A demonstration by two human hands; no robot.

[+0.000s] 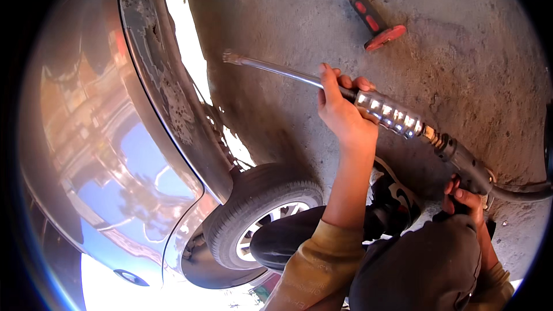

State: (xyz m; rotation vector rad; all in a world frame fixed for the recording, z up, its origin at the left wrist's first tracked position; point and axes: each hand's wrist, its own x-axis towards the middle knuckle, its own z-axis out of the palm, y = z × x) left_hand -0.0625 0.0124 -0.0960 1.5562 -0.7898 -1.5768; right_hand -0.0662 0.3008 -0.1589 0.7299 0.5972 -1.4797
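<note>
A long slide-hammer-type tool runs slantwise before me, with a bright metal rod (pixel 282 70), a ribbed shiny sleeve (pixel 391 114) and a black handle (pixel 465 164). My left hand (pixel 347 106) is closed around it where the rod meets the sleeve. Low on the right, my right hand (pixel 468 200) grips the black handle close to the thick dark cable (pixel 521 194). Some of its fingers are hidden behind the handle. The rod's rough tip (pixel 231 57) points toward the car's rusty sill (pixel 158 52) and is apart from it.
A silver car door (pixel 109 138) fills the left side. Below the sill stands a wheel (pixel 262 216), close to my bent leg (pixel 420 265). On the rough concrete floor (pixel 455 52) lies a chisel with a red hand guard (pixel 368 17).
</note>
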